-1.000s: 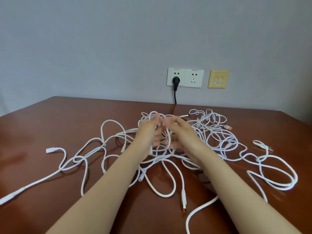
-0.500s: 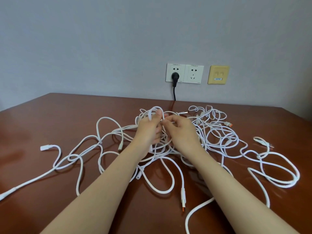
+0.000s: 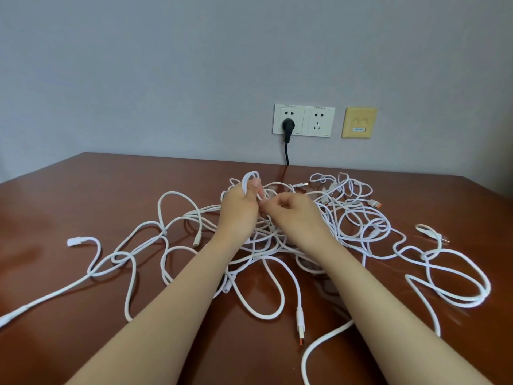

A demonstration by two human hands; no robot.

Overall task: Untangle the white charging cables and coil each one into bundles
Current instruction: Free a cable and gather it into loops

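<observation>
Still tangled: white cables (image 3: 277, 245) sprawled, orange-tipped plug (image 3: 300, 326) near.

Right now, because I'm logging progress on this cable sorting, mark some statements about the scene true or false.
The left hand grips a raised loop of the white cables. True.
The black plug sits in the right socket. False: it is in the left one.
The cables lie coiled in bundles. False: they sprawl tangled across the table.
A yellow wall plate is right of the sockets. True.
The right hand rests flat on the table. False: its curled fingers pinch a strand beside the left hand.
</observation>
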